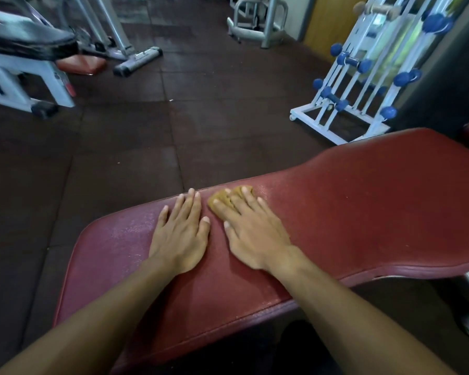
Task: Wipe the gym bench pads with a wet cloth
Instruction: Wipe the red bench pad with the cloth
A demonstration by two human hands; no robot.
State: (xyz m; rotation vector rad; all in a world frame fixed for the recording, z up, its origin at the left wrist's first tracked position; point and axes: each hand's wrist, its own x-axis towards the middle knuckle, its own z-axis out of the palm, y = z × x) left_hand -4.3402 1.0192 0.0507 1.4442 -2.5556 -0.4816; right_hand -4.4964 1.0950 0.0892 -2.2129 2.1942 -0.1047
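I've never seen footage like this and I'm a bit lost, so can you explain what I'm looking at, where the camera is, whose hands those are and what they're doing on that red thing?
There is one picture, taken by a wide-angle camera worn on a person's head, looking forward and down, so the two arms are the wearer's own. No robot is involved. The red surface is a padded gym bench pad. The left hand lies flat on it with straight fingers and holds nothing. The right hand presses a small yellow-brown cloth against the pad with flat fingers, near its far edge. Behind are dark rubber floor tiles, a white rack of blue dumbbells and another bench with a black pad.
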